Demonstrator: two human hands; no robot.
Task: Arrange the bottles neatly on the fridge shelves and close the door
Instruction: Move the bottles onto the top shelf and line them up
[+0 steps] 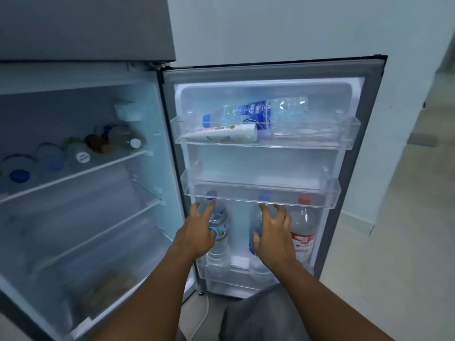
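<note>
The fridge door stands open on the right. Three bottles stand upright in its bottom bin: a blue-capped water bottle on the left, a blue-capped bottle in the middle and a red-capped bottle on the right. My left hand rests against the left bottle with fingers apart, not wrapped around it. My right hand is spread in front of the middle bottle. A large water bottle lies on its side in the top bin, with a white tube in front of it.
The middle door bin holds nothing and overhangs the bottle caps. Several bottles and jars lie on the fridge's upper inner shelf. Lower glass shelves and a drawer sit below. A white wall is behind the door, pale floor at right.
</note>
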